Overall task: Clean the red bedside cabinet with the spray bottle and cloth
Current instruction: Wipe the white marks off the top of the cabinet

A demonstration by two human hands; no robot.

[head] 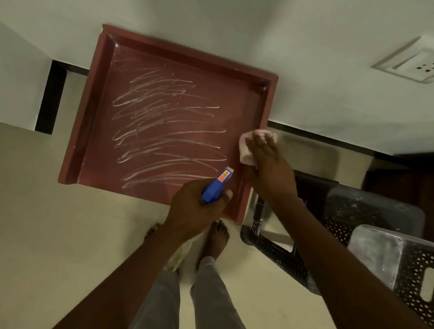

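We see the red bedside cabinet [89, 116] from above, its back edge against the pale wall [224, 10] and its recessed top framed by a raised rim. White scribbled streaks [166, 128] cover most of that top, running side to side from near the back down to the front edge.

At the cabinet's front right corner, the left hand [193, 209] grips the blue spray bottle [217, 188]. Its fingers are curled tight round the bottle and the thumb lies along its side. The nozzle, with an orange label, points in over the cabinet top toward the streaks.

On the cabinet's right rim, about halfway back, the right hand [268, 163] presses the pink cloth [247, 154] down. The fingers lie stretched and close together over the bunched cloth, which shows beyond the fingertips and on the side toward the streaks; this part is slightly blurred.

Just right of the cabinet stands a dark perforated plastic chair [362, 229], dusty on its flat parts. On the floor just in front of the cabinet we see two bare feet [217, 238] below grey trouser legs. On the wall well to the cabinet's right sits a white socket [424, 64].
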